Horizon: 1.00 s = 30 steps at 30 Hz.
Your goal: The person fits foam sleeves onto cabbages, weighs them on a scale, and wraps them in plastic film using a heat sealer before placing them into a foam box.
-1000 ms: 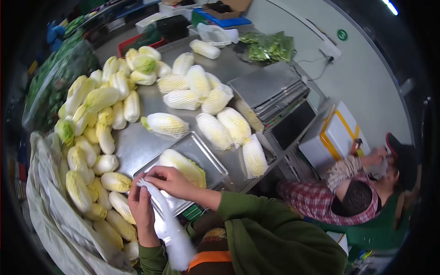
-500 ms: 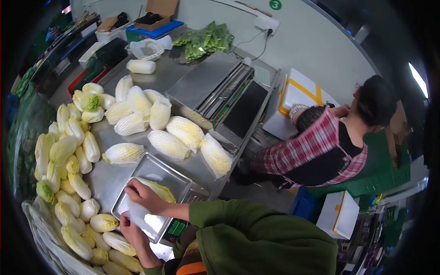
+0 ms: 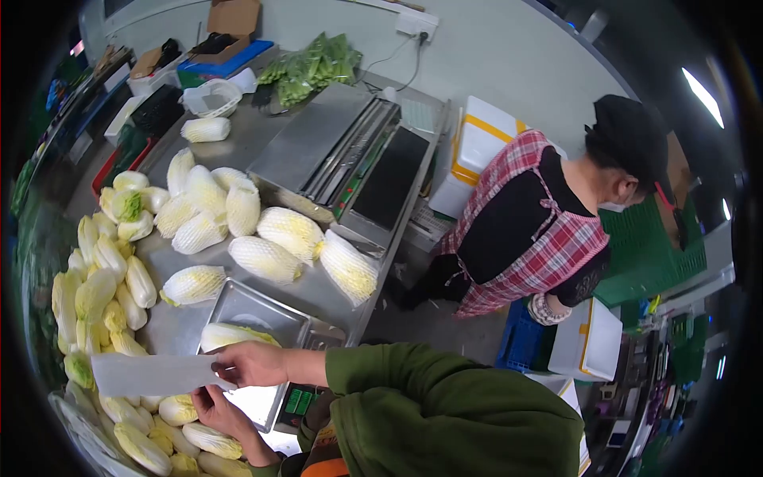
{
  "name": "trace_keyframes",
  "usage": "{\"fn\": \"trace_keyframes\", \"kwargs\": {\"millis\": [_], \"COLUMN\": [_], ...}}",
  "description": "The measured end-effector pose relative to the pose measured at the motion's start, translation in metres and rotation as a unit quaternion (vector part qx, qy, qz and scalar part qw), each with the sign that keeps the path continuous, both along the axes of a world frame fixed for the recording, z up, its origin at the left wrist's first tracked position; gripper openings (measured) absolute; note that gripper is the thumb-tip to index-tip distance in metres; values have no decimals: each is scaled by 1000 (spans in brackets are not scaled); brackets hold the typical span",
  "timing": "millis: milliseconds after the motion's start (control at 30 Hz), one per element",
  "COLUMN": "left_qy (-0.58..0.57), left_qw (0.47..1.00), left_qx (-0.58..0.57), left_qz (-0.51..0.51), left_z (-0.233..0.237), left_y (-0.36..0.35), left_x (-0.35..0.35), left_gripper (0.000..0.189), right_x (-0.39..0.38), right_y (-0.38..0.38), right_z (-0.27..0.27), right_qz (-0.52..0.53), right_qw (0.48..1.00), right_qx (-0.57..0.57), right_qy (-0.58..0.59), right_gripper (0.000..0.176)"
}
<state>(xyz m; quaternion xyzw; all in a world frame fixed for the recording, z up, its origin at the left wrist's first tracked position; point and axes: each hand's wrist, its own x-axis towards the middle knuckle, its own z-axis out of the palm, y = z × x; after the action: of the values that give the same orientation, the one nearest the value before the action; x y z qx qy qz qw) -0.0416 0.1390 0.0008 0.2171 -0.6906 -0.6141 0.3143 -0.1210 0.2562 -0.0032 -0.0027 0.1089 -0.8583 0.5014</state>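
A flat white net sleeve (image 3: pixel 151 374) stretches leftward from my hands over the cabbage pile. My right hand (image 3: pixel 253 364) pinches its right end, and my left hand (image 3: pixel 224 413) holds the same end just below. Behind my right hand, an unwrapped napa cabbage (image 3: pixel 234 335) lies on the metal tray (image 3: pixel 266 302) of a scale, partly hidden by that hand. Bare cabbages (image 3: pixel 98 294) are heaped at the left. Several netted cabbages (image 3: pixel 265 259) lie on the steel table (image 3: pixel 171 329) beyond the tray.
A wrapping machine (image 3: pixel 318 147) stands at the table's far right side, with bagged greens (image 3: pixel 314 71) and a white basket (image 3: pixel 213 98) behind. A co-worker in a checked apron (image 3: pixel 509 238) stands at the right near white foam boxes (image 3: pixel 586 342).
The net sleeve, bunched over the tray before, now extends left over the pile. The co-worker has turned rightward and lowered an arm toward the boxes. The whole view has shifted.
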Motion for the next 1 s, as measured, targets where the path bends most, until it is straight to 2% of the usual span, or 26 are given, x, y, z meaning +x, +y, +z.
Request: {"fn": "trace_keyframes", "kwargs": {"millis": [33,67,133,200,267,333,367,400,433,467,500,533,567,600,667,733,800,867,933,967,1000], "left_qy": [2,8,14,-35,-14,23,7,-10,-2,-6,-29,-82,-17,68,85,34,-21,-32,-112,-151,-201], "left_qw": [1000,1000,998,995,994,993,994,990,985,989,987,942,983,963,961,986,990,970,907,881,880], "left_qx": [1,-15,-31,-52,-67,-95,-67,-60,-89,-101,-132,-324,-50,-188,-228,-118,43,173,354,388,348], "left_qz": [-13,-23,-47,-83,-86,-68,-81,-124,-145,-112,-86,-39,-177,-179,-133,-115,-135,-168,-198,-226,-251], "left_z": [-4,-10,-15,-18,-24,-34,-39,-21,-14,-19,-35,-80,0,28,13,3,6,12,14,18,8], "left_y": [2,1,4,7,13,19,18,27,31,36,33,7,44,57,56,55,50,45,40,41,34], "left_x": [-3,-4,-5,-8,-16,-22,-22,-19,-18,-20,-14,-9,-11,-18,-20,-17,-11,-12,-14,-14,-11], "left_gripper": [16,17,19,18,17,16,14,11,10,12,17,23,24,25,18,13,13,20,32,38,30], "right_x": [2,3,5,-3,-7,-13,-17,-17,-14,-10,-6,-2,2,3,7,1,-7,-15,-13,-13,-10], "right_y": [3,6,13,23,32,42,49,42,43,53,56,58,65,73,81,84,82,82,79,80,76], "right_z": [1,1,6,1,5,-19,-40,-50,-33,-13,-16,-21,-13,-5,1,-10,-16,-8,-9,-9,-14], "right_qz": [-22,-36,-69,-72,-107,-108,-121,-122,-110,-82,-80,-75,-53,-36,-72,-88,-158,-158,-122,-58,-38], "right_qw": [998,998,981,979,982,982,943,876,931,964,968,972,976,980,967,937,871,882,890,884,866], "right_qx": [12,13,146,165,154,152,252,333,291,248,234,221,201,184,224,291,395,378,348,343,343], "right_qy": [56,57,104,96,15,27,177,326,192,52,47,41,59,74,99,173,245,234,268,312,363], "right_gripper": [36,36,35,34,32,32,31,31,32,33,36,39,39,40,38,31,21,21,21,22,22]}}
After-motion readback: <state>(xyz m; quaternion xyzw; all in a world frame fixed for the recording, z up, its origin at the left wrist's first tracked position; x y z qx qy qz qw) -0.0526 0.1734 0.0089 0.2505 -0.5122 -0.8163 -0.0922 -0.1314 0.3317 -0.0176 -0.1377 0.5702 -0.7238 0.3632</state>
